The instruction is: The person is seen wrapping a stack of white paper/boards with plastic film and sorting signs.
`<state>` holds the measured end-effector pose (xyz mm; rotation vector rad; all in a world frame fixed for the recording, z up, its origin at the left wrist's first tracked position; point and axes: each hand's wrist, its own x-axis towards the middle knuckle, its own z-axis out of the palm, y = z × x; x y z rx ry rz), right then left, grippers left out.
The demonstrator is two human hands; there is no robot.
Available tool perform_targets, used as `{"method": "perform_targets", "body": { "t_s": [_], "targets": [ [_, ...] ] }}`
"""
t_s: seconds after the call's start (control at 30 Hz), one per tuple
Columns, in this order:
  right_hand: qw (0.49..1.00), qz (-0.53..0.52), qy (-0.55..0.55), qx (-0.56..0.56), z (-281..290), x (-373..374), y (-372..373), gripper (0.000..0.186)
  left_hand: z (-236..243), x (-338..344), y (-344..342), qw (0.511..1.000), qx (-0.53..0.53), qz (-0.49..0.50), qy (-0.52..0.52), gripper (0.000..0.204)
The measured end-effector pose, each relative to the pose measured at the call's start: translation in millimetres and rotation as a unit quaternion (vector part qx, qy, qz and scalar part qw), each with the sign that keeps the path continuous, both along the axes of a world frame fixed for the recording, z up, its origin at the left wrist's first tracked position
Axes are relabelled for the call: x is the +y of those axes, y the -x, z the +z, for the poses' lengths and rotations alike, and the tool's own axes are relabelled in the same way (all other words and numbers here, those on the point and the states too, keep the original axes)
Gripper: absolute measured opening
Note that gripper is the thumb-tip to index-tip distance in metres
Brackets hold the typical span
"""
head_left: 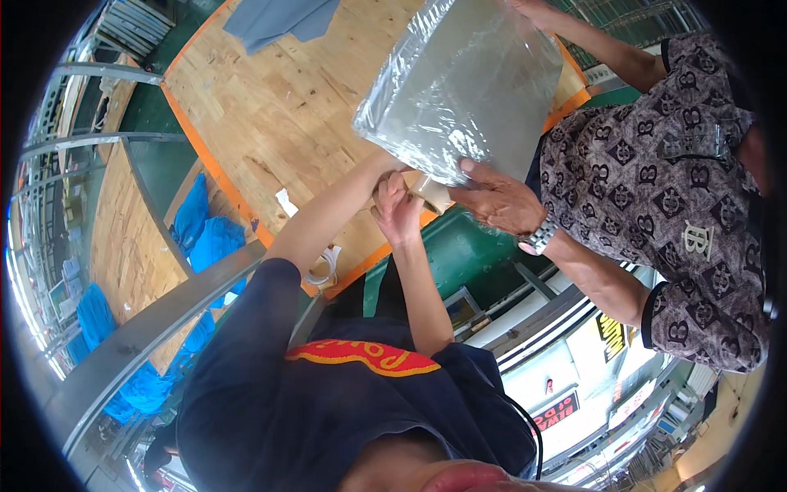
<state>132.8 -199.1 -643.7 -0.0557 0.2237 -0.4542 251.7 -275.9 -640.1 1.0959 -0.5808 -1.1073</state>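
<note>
A flat, clear plastic-wrapped package (475, 90) with a greyish face is tilted up over the wooden table. My left hand (397, 164) reaches to its lower edge; its fingers are mostly hidden there. Just below, my right hand (398, 210) has its fingers curled against a tan roll of packing tape (431, 192), close under the package. A co-worker's hand (498, 199), with a metal watch at the wrist, supports the package's lower right corner. The co-worker's other hand (537, 13) is at its upper right corner.
The wooden table (270, 107) has an orange edge. Grey cloth (283, 20) lies at its far end, a white scrap (286, 202) nearer. A white ring-shaped roll (325, 267) is by the near corner. Blue bundles (209, 238) and a metal rail (176, 307) are at left. The co-worker (648, 180) stands at right.
</note>
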Motion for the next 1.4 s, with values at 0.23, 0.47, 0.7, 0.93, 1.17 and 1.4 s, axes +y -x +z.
{"method": "perform_targets", "body": {
  "t_s": [0.23, 0.47, 0.7, 0.93, 1.17, 1.4],
  "targets": [
    [0.878, -0.218, 0.153, 0.397, -3.2, -16.3, 64.2, 0.033, 2.0, -17.9, 18.2, 1.0, -0.019, -0.014, 0.012, 0.038],
    [0.615, -0.427, 0.433, 0.502, 15.5, -15.1, 76.6, 0.057, -3.9, -24.5, 82.9, 0.995, -0.034, -0.082, 0.046, 0.038],
    [0.666, -0.407, 0.355, 0.515, 11.5, -37.2, 135.2, 0.055, -7.7, -17.4, 123.6, 0.976, -0.061, -0.199, 0.066, 0.039],
    [0.658, -0.323, 0.466, 0.496, 28.9, -84.3, 178.5, 0.046, -40.7, -71.5, 37.6, 0.996, 0.0, -0.048, 0.078, 0.042],
    [0.581, -0.382, 0.448, 0.561, 41.3, -99.6, 200.2, 0.045, -41.7, -201.4, -87.1, 0.983, -0.163, 0.077, -0.026, 0.046],
    [0.526, -0.487, 0.356, 0.6, 25.0, -104.0, 225.7, 0.045, -37.5, -253.3, -85.8, 0.971, -0.235, -0.042, 0.022, 0.047]
  ]
}}
